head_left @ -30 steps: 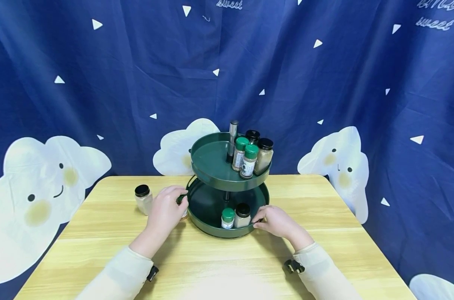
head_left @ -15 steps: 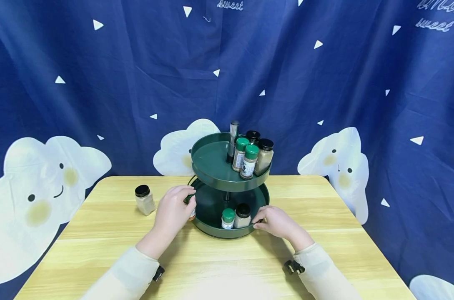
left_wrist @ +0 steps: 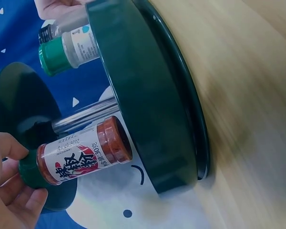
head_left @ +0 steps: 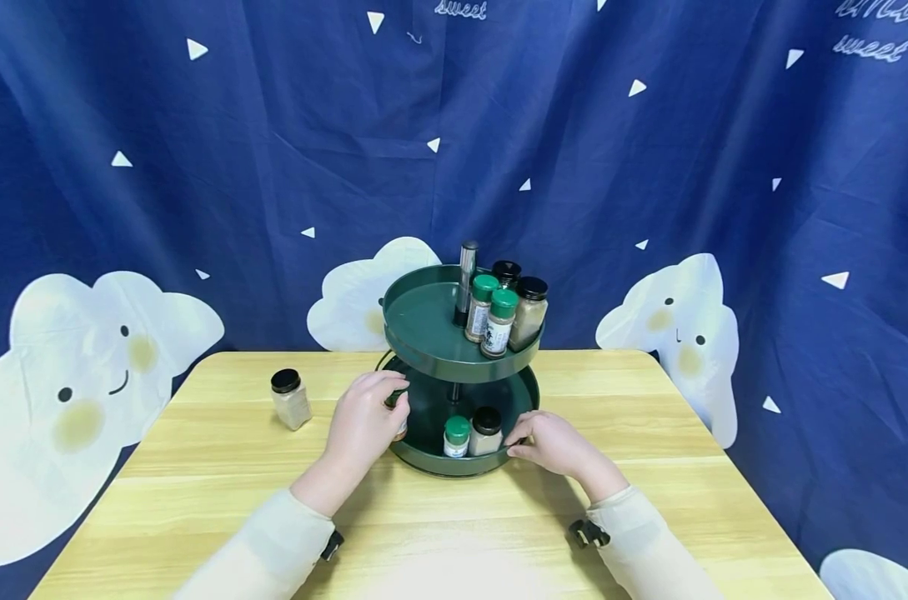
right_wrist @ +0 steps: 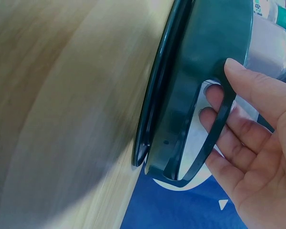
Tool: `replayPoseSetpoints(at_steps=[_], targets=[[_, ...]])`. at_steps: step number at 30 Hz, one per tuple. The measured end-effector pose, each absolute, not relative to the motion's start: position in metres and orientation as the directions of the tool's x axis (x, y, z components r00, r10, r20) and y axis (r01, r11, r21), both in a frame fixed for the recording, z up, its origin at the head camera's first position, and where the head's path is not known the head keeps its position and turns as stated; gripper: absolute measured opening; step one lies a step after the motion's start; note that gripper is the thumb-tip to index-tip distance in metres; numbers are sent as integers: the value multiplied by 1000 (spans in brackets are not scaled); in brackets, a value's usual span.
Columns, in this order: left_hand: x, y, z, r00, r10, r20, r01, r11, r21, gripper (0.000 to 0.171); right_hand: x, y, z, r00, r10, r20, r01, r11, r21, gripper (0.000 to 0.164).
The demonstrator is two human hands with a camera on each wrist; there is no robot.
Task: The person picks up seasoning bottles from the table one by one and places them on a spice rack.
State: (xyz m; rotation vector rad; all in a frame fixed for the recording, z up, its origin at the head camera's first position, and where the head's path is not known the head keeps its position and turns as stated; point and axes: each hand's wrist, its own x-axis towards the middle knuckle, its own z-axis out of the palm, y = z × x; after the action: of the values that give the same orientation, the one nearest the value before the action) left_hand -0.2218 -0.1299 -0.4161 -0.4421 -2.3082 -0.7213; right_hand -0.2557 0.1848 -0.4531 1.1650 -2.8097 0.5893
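My left hand (head_left: 365,418) pinches the green cap of a spice jar (left_wrist: 75,156) with red powder and a printed label. In the left wrist view the jar's base is close beside the wall of the lower tray (left_wrist: 138,90); in the head view my hand hides most of it. My right hand (head_left: 549,443) grips the lower tray's rim on the right, thumb outside and fingers at the cut-out handle (right_wrist: 214,138). Inside that tray, near my right hand, stand a green-capped jar (head_left: 456,438) and a black-capped jar (head_left: 487,433).
The upper tray (head_left: 416,321) carries two green-capped jars (head_left: 499,327), black-capped jars (head_left: 529,315) and a tall clear cylinder (head_left: 464,283) with black ends. A black-capped jar (head_left: 292,402) stands on the wooden table (head_left: 198,483) at left. Behind hangs a blue curtain (head_left: 273,167).
My left hand has moved right with the spice jar, to the left edge of the lower tray. The black-capped jar on the table shows fully now. My right hand has stayed put.
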Motion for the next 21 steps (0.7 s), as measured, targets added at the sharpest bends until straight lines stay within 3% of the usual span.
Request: replayPoseSetpoints(at_steps=[21], targets=[[-225,-107,-428,-692,194,695,563,748,352,11,-255,187,-455,-685,-690,234,-726,618,-303,6]])
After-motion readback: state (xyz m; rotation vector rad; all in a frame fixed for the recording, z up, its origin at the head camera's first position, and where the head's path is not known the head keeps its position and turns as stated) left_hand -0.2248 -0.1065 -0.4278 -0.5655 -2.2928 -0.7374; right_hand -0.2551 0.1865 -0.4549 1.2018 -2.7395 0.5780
